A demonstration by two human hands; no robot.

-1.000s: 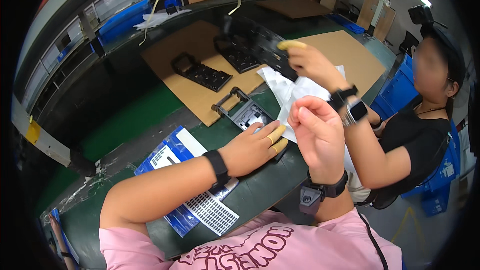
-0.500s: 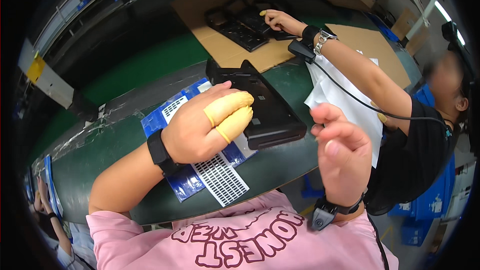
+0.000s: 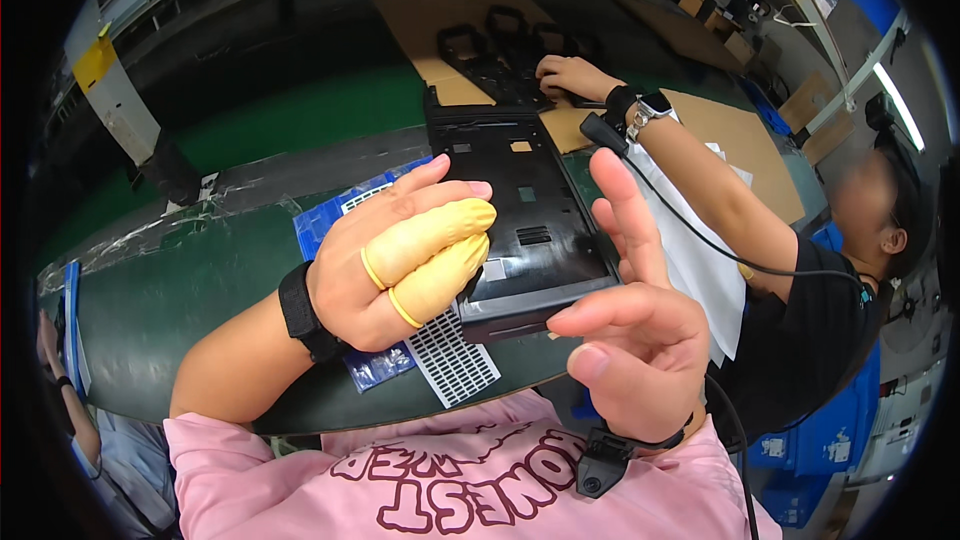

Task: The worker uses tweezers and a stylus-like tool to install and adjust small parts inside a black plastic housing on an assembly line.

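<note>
The black panel (image 3: 540,200) is bigger in the middle of the frame now, and the right hand (image 3: 650,360) is closer to its bottom right corner; the left hand (image 3: 370,280) lies at its left edge, its thumb hidden, so I cannot tell if it grips; the right hand is spread wide and empty, maybe to steady the panel; the left hand partly hides a label sheet (image 3: 452,370) and blue packet (image 3: 375,372); at upper middle, a co-worker's hand (image 3: 575,78) is by dark frames (image 3: 500,70); a cable (image 3: 690,225) crosses the white sheet (image 3: 700,270).
</note>
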